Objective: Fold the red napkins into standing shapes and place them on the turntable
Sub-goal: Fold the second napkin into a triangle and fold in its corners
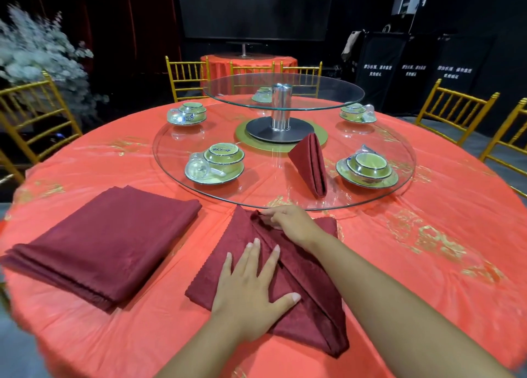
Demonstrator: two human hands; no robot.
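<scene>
A dark red napkin [308, 306] lies partly folded on the orange tablecloth in front of me. My left hand [251, 289] presses flat on its left half, fingers spread. My right hand [288, 220] holds down the far corner of the fold, fingertips on the cloth. A stack of flat red napkins [105, 243] lies to the left. One folded red napkin [310, 163] stands as a cone on the lower glass turntable [176, 183].
Place settings with green bowls [216, 163] [368, 168] sit on the lower turntable. A smaller glass tier [328, 92] stands raised on a metal post [281, 106]. Gold chairs [453, 109] ring the round table [427, 235]. White flowers [34, 52] are at the left.
</scene>
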